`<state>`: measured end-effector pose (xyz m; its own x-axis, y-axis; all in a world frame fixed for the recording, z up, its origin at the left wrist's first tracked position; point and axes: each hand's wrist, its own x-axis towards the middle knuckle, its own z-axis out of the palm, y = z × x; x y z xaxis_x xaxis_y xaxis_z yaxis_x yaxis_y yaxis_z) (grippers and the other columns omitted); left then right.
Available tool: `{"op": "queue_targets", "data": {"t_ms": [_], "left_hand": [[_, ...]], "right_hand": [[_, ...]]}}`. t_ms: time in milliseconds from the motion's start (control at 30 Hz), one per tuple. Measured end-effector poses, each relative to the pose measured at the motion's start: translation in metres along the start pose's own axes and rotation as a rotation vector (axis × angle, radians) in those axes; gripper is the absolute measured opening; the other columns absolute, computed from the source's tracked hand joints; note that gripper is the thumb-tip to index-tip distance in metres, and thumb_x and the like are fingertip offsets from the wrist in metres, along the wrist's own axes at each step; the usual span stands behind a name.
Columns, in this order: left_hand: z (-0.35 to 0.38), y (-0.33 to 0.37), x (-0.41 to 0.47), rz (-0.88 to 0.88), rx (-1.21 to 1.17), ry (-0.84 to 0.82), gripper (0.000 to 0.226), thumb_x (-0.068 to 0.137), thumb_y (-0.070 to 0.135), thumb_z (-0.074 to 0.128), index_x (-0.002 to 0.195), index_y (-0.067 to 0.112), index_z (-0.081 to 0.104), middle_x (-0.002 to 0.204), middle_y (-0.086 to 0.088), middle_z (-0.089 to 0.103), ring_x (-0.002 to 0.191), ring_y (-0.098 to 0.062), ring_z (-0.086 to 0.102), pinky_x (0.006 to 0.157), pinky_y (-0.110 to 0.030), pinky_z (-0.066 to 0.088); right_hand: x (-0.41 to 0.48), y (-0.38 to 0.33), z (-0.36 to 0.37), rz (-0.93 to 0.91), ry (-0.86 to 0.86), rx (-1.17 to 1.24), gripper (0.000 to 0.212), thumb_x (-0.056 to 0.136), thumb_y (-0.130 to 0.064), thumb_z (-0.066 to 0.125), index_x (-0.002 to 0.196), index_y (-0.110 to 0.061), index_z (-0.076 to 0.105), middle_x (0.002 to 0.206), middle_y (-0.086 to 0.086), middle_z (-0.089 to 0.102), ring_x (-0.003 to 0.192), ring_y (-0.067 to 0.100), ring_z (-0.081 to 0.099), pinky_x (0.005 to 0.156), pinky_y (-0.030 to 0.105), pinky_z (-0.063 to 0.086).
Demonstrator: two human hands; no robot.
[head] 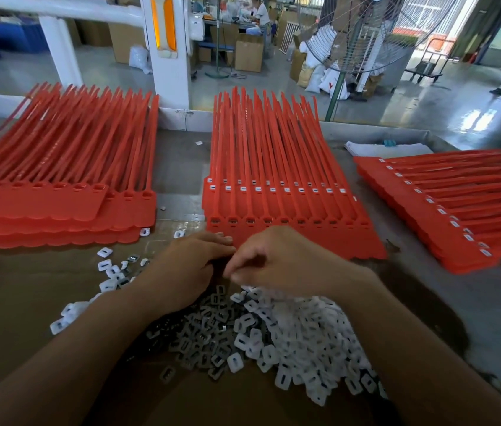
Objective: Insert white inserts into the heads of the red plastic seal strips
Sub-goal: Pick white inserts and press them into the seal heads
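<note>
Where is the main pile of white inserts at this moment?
Head view: the pile of white inserts lies near centre, spreading right, partly under the left hand and right hand, in front of the middle stack of red seal strips.

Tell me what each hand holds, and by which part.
It cannot be told: the right hand curls its fingers above the inserts, the left hand close beside it, fingertips hidden.

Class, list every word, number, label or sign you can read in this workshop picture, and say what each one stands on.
No text here can be read.
White sack on the floor behind the fan: a red mark, too blurred to read.
Red seal strips: pale patches on a few strips, too small to tell whether they are print.
</note>
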<state>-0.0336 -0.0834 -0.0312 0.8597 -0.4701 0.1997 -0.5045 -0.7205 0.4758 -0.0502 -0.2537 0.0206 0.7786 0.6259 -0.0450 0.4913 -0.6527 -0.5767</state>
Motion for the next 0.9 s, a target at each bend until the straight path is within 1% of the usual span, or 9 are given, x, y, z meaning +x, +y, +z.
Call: {"op": "queue_targets", "data": {"t_ms": [67, 133, 267, 333, 400, 567, 667, 733, 900], "left_hand": [[0.0, 0.0, 0.001, 0.01, 0.004, 0.002, 0.05, 0.083, -0.001, 0.044, 0.123, 0.026, 0.056, 0.138, 0.008, 0.044, 0.127, -0.002, 0.033, 0.093, 0.001, 0.011], [0.0, -0.001, 0.001, 0.012, 0.008, 0.008, 0.051, 0.081, -0.003, 0.045, 0.123, 0.024, 0.056, 0.138, 0.006, 0.045, 0.126, -0.002, 0.034, 0.083, 0.012, 0.004], [0.001, 0.0, 0.0, 0.018, -0.013, 0.024, 0.048, 0.083, -0.004, 0.044, 0.12, 0.024, 0.059, 0.137, 0.006, 0.047, 0.126, -0.003, 0.036, 0.089, 0.009, 0.009], [0.0, 0.001, 0.0, 0.025, -0.038, 0.022, 0.044, 0.083, -0.004, 0.046, 0.115, 0.02, 0.063, 0.134, 0.003, 0.049, 0.125, -0.006, 0.04, 0.099, -0.004, 0.019], [-0.001, 0.003, -0.001, 0.038, -0.048, 0.019, 0.041, 0.082, -0.006, 0.046, 0.11, 0.016, 0.066, 0.132, 0.001, 0.052, 0.124, -0.007, 0.042, 0.101, -0.011, 0.023], [-0.002, 0.003, -0.001, 0.05, -0.057, 0.023, 0.037, 0.08, -0.007, 0.048, 0.102, 0.014, 0.07, 0.13, 0.001, 0.054, 0.123, -0.008, 0.043, 0.099, -0.01, 0.024], [-0.003, 0.003, -0.001, 0.064, -0.054, 0.003, 0.039, 0.075, -0.01, 0.049, 0.097, 0.014, 0.07, 0.127, 0.001, 0.056, 0.121, -0.009, 0.044, 0.096, -0.011, 0.026], [-0.003, 0.003, 0.0, 0.068, -0.046, -0.001, 0.043, 0.073, -0.011, 0.049, 0.101, 0.014, 0.069, 0.127, 0.003, 0.056, 0.119, -0.008, 0.045, 0.095, -0.011, 0.027], [-0.003, 0.004, 0.0, 0.055, -0.023, -0.009, 0.054, 0.077, -0.009, 0.044, 0.118, 0.022, 0.061, 0.136, 0.006, 0.047, 0.127, -0.005, 0.036, 0.104, -0.015, 0.024]], "right_hand": [[0.004, -0.003, 0.01, -0.048, -0.024, -0.083, 0.02, 0.086, -0.014, 0.061, 0.102, -0.016, 0.071, 0.097, -0.009, 0.069, 0.079, -0.008, 0.055, 0.077, 0.007, 0.04], [0.006, -0.004, 0.016, -0.048, -0.018, -0.152, 0.023, 0.086, -0.015, 0.059, 0.106, -0.018, 0.07, 0.106, -0.003, 0.068, 0.093, 0.004, 0.057, 0.084, 0.022, 0.043], [0.01, -0.005, 0.023, -0.039, 0.02, -0.236, 0.024, 0.086, -0.018, 0.058, 0.108, -0.018, 0.068, 0.11, 0.001, 0.065, 0.102, 0.017, 0.056, 0.085, 0.032, 0.044], [0.011, -0.006, 0.025, -0.027, 0.04, -0.251, 0.022, 0.084, -0.019, 0.06, 0.105, -0.019, 0.069, 0.11, -0.001, 0.063, 0.103, 0.015, 0.055, 0.084, 0.03, 0.043], [0.012, -0.006, 0.026, -0.022, 0.052, -0.246, 0.019, 0.083, -0.018, 0.062, 0.101, -0.019, 0.068, 0.109, -0.002, 0.062, 0.103, 0.015, 0.054, 0.084, 0.031, 0.043], [0.009, -0.003, 0.023, -0.026, 0.064, -0.121, 0.011, 0.081, -0.014, 0.065, 0.091, -0.012, 0.068, 0.096, -0.001, 0.066, 0.091, 0.011, 0.056, 0.081, 0.026, 0.042], [0.006, 0.0, 0.016, 0.004, 0.109, 0.026, 0.004, 0.081, -0.009, 0.064, 0.085, -0.01, 0.065, 0.077, -0.009, 0.06, 0.071, 0.002, 0.053, 0.068, 0.015, 0.041], [0.005, 0.003, 0.013, 0.016, 0.139, 0.084, 0.005, 0.081, -0.006, 0.063, 0.082, -0.011, 0.064, 0.068, -0.017, 0.054, 0.062, -0.006, 0.05, 0.061, 0.007, 0.037], [0.005, 0.01, 0.006, 0.04, 0.187, 0.11, 0.011, 0.082, -0.004, 0.063, 0.087, -0.012, 0.069, 0.068, -0.021, 0.054, 0.063, -0.015, 0.051, 0.062, 0.004, 0.038]]}}
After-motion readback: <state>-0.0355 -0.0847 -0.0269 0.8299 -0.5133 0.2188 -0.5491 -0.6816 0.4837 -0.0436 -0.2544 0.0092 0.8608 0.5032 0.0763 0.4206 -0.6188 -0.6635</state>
